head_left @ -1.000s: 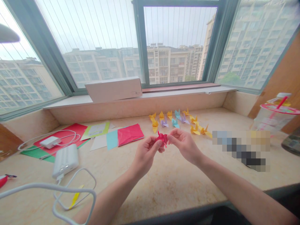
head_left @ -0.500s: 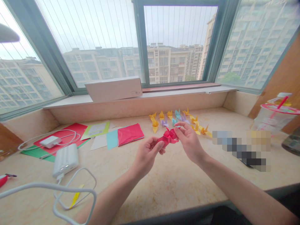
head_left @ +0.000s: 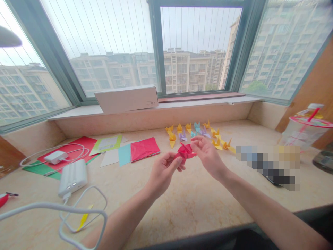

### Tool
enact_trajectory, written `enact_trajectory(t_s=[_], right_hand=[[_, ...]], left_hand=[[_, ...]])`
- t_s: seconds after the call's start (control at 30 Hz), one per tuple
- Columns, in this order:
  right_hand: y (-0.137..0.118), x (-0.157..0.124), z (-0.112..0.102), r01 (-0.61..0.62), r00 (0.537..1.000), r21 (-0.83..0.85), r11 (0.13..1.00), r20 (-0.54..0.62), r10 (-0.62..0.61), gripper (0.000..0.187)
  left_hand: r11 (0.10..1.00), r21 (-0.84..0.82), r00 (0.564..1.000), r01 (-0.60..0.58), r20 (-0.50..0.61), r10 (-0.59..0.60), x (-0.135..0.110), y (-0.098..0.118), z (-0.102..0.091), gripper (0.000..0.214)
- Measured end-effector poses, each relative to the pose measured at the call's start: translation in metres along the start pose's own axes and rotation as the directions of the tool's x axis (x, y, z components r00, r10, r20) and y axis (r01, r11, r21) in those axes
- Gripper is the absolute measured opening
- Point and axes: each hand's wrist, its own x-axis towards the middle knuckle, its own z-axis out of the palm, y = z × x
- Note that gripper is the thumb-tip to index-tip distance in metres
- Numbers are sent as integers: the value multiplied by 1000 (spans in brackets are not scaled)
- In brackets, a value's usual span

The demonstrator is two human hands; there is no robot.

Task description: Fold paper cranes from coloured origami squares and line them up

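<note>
A small piece of folded red paper [head_left: 185, 151], with several pointed flaps, is held up over the counter. The thumb and fingers of my left hand [head_left: 166, 168] pinch its left end. At its upper right, my right hand [head_left: 206, 152] has thumb and fingertips closed on an edge of the paper; the exact grip is partly hidden. Behind my hands stand several folded paper cranes, among them a yellow crane [head_left: 172, 139], a blue crane [head_left: 197, 125] and a purple crane [head_left: 182, 135].
Left of my hands lie red paper sheets [head_left: 145, 149], a light-blue sheet [head_left: 125, 155] and a white power bank [head_left: 73, 178] with a looping cable [head_left: 39, 207]. A white box [head_left: 127, 99] rests on the sill. At right are a blurred-out patch [head_left: 260, 163] and a plastic cup [head_left: 299, 133].
My right hand has shifted slightly left and its fingers have moved on the red paper, whose flaps show at a different angle. My left hand keeps its hold.
</note>
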Motion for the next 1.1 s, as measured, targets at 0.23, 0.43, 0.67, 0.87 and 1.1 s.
enact_trajectory(t_s=[0.23, 0.43, 0.67, 0.87, 1.1], right_hand=[[-5, -10, 3, 321, 947, -296, 900, 90, -308, 18], [-1, -7, 4, 278, 960, -298, 913, 104, -258, 14], [2, -7, 0, 336, 938, -324, 884, 203, -282, 12], [2, -6, 0, 295, 956, -331, 896, 101, -277, 14], [-1, -2, -1, 243, 970, -290, 926, 46, -240, 17]], left_hand=[[1000, 20, 991, 15, -134, -13, 2, 3, -2, 22], [981, 193, 998, 32, -51, -23, -1, -3, 0, 28], [781, 583, 938, -223, -90, 335, 3, -4, -13, 25], [815, 533, 943, -227, -90, 322, 7, -8, -17, 14], [961, 265, 964, -79, -226, 142, 9, -9, -15, 22]])
